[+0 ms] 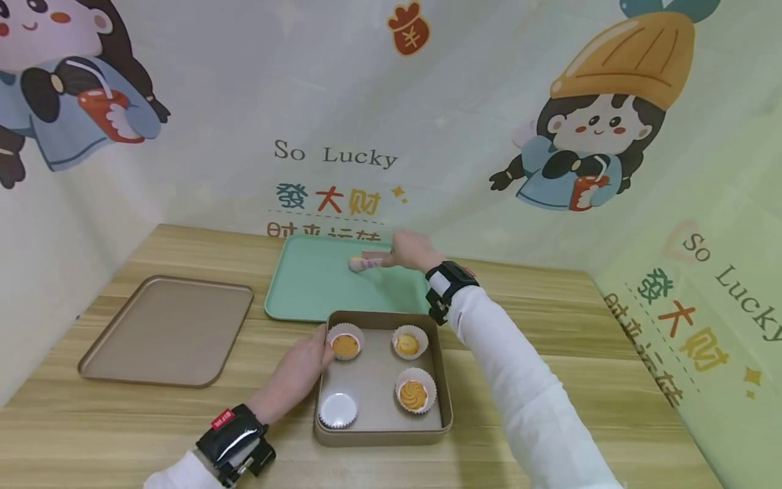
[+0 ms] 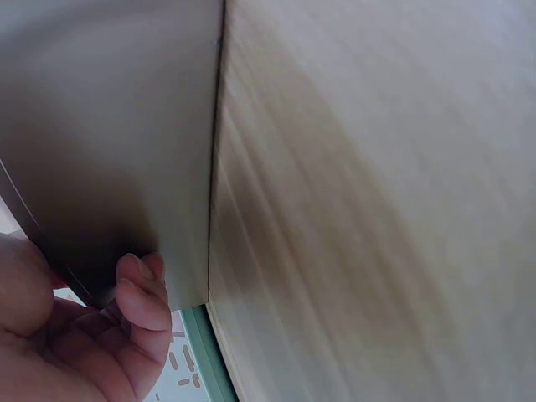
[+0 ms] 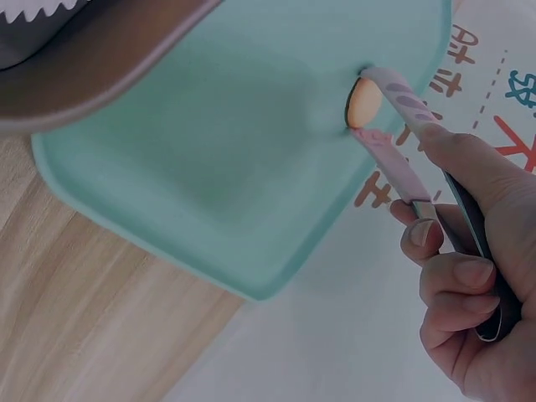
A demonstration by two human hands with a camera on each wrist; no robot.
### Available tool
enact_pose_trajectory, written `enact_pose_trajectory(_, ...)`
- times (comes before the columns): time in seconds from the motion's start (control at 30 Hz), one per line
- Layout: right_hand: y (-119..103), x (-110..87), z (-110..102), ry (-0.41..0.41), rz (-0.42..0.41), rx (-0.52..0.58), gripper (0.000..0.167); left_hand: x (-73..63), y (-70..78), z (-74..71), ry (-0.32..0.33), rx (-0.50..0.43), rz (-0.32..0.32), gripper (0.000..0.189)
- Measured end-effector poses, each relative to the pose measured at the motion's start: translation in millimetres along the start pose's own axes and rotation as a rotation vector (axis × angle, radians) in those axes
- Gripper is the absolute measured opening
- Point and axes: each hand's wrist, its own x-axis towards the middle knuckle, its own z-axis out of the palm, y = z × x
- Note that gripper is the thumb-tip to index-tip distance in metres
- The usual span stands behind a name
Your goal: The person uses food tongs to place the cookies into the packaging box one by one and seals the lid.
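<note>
My right hand (image 1: 417,251) grips a pair of food tongs (image 3: 406,100) with pinkish paw-shaped tips. A small round cookie (image 3: 364,103) sits between those tips over the green tray (image 1: 305,299); whether it is lifted off the tray I cannot tell. With my left hand (image 1: 299,367) I hold the far left corner of a deep brown baking pan (image 1: 379,438), fingers curled at its rim. Inside the pan are paper cups, three with cookies (image 1: 345,345) (image 1: 407,343) (image 1: 413,394) and a white one (image 1: 339,410) at the near left without a cookie.
A shallow brown baking tray (image 1: 168,333) lies to the left on the wooden table (image 1: 550,380). The green tray is behind the deep pan, close to the printed backdrop (image 1: 440,163) that rises at the table's far edge.
</note>
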Motion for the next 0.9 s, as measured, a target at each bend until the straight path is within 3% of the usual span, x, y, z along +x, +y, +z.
enact_pose_trajectory(0.33, 3.4, -17.5, -13.2, 0.035, -0.074, -0.058, 0.053, -0.3, 1.2, -0.6, 0.005, 0.018, 0.0, 0.018)
enact_pose_trajectory(0.47, 2.4, -33.2, -22.1, 0.074, -0.145, -0.093, 0.039, -0.5, 1.4, -0.6, -0.018, 0.005, -0.029, 0.027)
enact_pose_trajectory(0.6, 1.9, -55.6, -29.5, 0.127, -0.238, -0.137, 0.035, -0.4, 0.8, -0.1, -0.041, -0.013, -0.042, 0.032)
enact_pose_trajectory(0.7, 0.9, -77.3, -34.3, 0.185, -0.319, -0.157, 0.045, 0.1, 0.7, 0.2, -0.047, -0.015, -0.033, 0.033)
enact_pose_trajectory(0.9, -3.5, -124.3, -33.5, 0.363, -0.509, -0.237, 0.034, 1.0, 0.0, 0.3, -0.028, 0.0, -0.003, 0.029)
